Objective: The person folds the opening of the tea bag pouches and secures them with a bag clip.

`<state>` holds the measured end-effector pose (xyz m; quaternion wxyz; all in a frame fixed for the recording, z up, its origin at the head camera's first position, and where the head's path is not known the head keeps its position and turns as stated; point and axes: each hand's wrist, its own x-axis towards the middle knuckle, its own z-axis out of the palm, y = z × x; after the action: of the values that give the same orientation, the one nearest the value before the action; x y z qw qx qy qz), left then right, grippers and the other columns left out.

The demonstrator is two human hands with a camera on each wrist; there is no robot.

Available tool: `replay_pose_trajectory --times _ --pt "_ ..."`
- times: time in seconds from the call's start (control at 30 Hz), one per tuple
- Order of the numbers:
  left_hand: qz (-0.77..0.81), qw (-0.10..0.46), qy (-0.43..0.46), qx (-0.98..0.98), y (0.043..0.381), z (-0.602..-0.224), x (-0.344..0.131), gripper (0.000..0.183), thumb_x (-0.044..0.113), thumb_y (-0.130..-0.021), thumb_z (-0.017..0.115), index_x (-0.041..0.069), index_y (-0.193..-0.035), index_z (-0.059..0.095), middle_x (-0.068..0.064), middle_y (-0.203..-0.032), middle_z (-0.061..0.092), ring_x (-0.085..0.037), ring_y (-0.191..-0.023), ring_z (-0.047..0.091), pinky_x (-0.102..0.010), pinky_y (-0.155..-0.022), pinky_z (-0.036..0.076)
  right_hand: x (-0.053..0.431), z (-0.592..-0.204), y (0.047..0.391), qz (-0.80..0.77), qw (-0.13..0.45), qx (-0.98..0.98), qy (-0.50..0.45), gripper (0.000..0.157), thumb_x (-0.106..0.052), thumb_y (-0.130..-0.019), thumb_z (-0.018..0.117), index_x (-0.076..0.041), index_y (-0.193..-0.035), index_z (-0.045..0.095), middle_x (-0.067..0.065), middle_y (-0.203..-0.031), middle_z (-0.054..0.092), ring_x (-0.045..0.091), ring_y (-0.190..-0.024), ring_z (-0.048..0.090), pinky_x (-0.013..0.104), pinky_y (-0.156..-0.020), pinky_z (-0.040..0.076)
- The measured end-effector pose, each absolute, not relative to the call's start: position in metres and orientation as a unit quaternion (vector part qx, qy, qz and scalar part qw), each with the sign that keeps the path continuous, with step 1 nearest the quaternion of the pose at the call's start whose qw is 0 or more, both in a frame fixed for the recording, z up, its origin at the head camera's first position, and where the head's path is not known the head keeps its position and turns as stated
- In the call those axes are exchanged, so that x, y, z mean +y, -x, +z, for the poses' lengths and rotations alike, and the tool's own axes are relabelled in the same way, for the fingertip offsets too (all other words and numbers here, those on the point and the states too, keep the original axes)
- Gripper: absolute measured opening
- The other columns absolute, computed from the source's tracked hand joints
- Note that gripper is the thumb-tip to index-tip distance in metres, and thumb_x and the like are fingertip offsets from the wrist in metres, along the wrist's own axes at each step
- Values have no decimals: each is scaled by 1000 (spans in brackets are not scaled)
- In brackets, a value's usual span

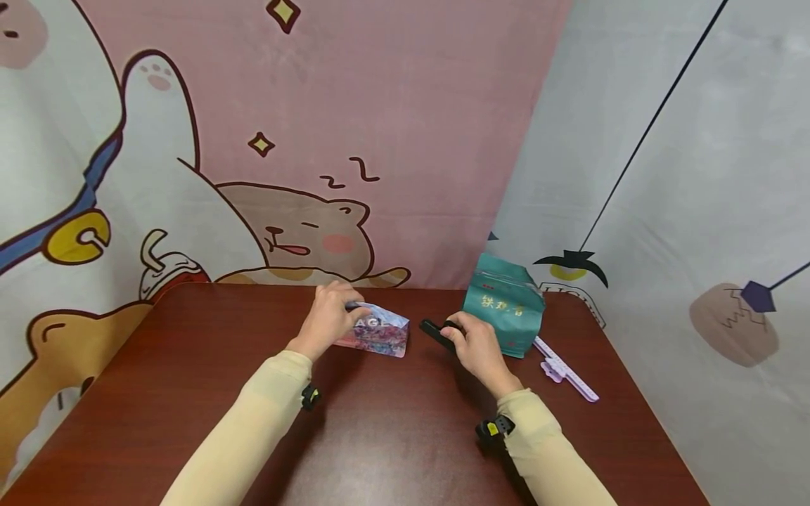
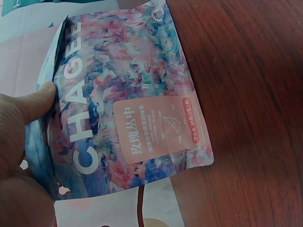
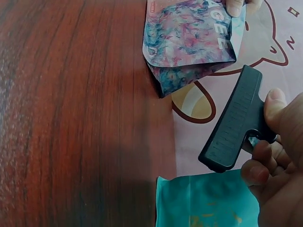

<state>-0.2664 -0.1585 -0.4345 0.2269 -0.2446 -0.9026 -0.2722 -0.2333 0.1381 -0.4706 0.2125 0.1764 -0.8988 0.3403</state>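
My left hand [image 1: 329,314] pinches the folded top of a tea pouch [image 1: 387,339] between thumb and fingers. Painted pink and blue, the pouch [image 2: 128,71] carries white "CHAGEE" lettering and a pink label in the left wrist view. It stands on the table, its folded top under my thumb. To its right, my right hand [image 1: 479,348] holds a black bag clip [image 3: 232,123] by its handle, thumb on one side and fingers on the other. The clip is apart from the pouch, and the right wrist view does not plainly show whether its jaws are parted.
A teal tea bag [image 1: 506,313] with gold characters stands right of my right hand, close by it. Beside that lies a pale purple ruler-like strip [image 1: 572,379] with a slider. The brown table [image 1: 380,436] ends at a printed cartoon curtain [image 1: 443,176].
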Motion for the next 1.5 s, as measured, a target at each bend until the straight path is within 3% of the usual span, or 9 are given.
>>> replay_pose_trajectory --times 0.57,1.1,1.5 --pt "-274 241 254 -896 267 -436 -159 12 16 -81 89 10 -80 79 -2 -80 71 -25 -84 62 -47 -77 37 130 -474 243 341 228 -897 -165 11 -17 -88 81 -12 -91 71 3 -80 71 16 -63 58 35 -60 49" --pt "-271 231 251 -900 268 -437 -159 11 17 -84 87 10 -82 79 -1 -81 72 -24 -86 61 -46 -78 36 120 -471 251 363 228 -887 -174 10 -15 -89 81 -12 -88 71 1 -73 66 14 -59 51 32 -57 44" --pt "-269 231 250 -901 268 -436 -159 12 18 -83 87 11 -82 79 -1 -82 71 -24 -85 61 -45 -77 35 115 -469 255 363 218 -885 -192 8 -14 -90 79 -13 -88 71 2 -80 70 12 -61 56 31 -58 47"
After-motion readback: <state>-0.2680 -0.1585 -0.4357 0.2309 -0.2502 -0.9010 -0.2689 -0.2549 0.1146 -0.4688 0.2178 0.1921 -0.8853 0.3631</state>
